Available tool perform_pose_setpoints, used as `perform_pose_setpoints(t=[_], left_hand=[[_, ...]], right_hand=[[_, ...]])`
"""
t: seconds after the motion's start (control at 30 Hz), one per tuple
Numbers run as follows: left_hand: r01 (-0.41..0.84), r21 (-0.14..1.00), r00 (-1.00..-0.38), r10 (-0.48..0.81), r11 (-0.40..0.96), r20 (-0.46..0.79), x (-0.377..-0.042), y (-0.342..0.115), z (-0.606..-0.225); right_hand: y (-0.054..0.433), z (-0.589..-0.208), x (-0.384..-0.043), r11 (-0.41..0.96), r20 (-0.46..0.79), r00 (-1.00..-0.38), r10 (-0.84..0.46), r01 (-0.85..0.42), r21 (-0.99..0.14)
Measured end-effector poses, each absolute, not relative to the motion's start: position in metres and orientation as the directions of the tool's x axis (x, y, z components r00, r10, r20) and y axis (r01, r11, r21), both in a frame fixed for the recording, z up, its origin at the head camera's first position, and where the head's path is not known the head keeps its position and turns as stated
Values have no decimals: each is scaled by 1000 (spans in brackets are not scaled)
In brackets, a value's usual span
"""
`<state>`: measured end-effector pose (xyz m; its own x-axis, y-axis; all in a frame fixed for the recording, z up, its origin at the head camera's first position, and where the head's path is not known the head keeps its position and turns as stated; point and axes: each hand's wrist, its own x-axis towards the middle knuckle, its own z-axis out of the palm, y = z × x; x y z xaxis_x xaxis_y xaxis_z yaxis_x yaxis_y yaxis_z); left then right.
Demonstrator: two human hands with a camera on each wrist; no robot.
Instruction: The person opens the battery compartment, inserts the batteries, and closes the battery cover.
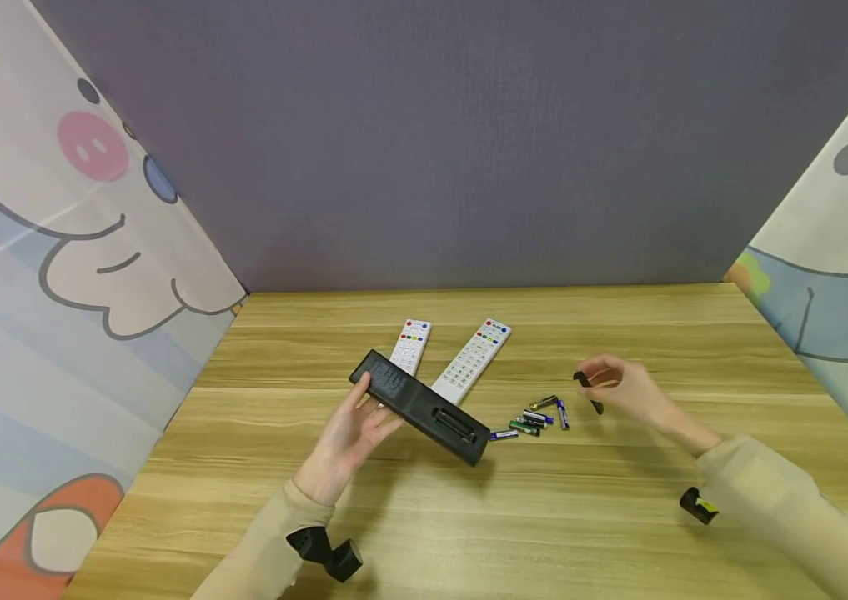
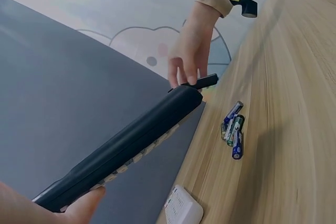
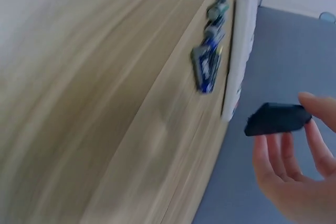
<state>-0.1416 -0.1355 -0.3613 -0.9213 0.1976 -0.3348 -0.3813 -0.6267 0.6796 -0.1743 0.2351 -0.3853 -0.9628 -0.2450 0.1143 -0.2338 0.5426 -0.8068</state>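
Observation:
My left hand (image 1: 348, 437) grips a black remote control (image 1: 412, 402) by one end, above the table. Its back faces up, and the uncovered battery compartment (image 1: 455, 424) shows near the far right end. In the left wrist view, buttons line the remote's underside. To the right, my right hand (image 1: 629, 393) pinches a small black battery cover (image 3: 278, 119) between thumb and fingers, raised off the table and apart from the remote in the head view. Between the hands, several small batteries (image 1: 534, 419) lie loosely grouped on the table.
Two white remote controls lie on the wooden table (image 1: 581, 517) behind the black one, a left one (image 1: 412, 343) and a right one (image 1: 473, 360), both partly covered by it. A grey panel (image 1: 484, 167) rises at the table's back edge. Patterned cloths hang at both sides.

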Motion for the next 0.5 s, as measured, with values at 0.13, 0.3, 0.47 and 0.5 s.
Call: perform_pose_setpoints(t=[0.13,0.3,0.47,0.5], left_hand=[[-368,683,-929,210,-631,-306,-140,-140,-363],[-340,696,-940,254,-632,-229,-140,-145,-370],[-338,672,-938,296,-659,-181,-145,-149,-380],[-339,673,-938,289,-657,-191,-145,-149,-379]], right_hand=[[244,-390,-182,578,120,-942,-313,-289,-763],[254,-395,-189,641,54,-943,-327,-264,-721],[262,-398,-195,686,16,-950,-313,-238,-687],[263,-399,-196,690,14,-950,-313,-238,-683]])
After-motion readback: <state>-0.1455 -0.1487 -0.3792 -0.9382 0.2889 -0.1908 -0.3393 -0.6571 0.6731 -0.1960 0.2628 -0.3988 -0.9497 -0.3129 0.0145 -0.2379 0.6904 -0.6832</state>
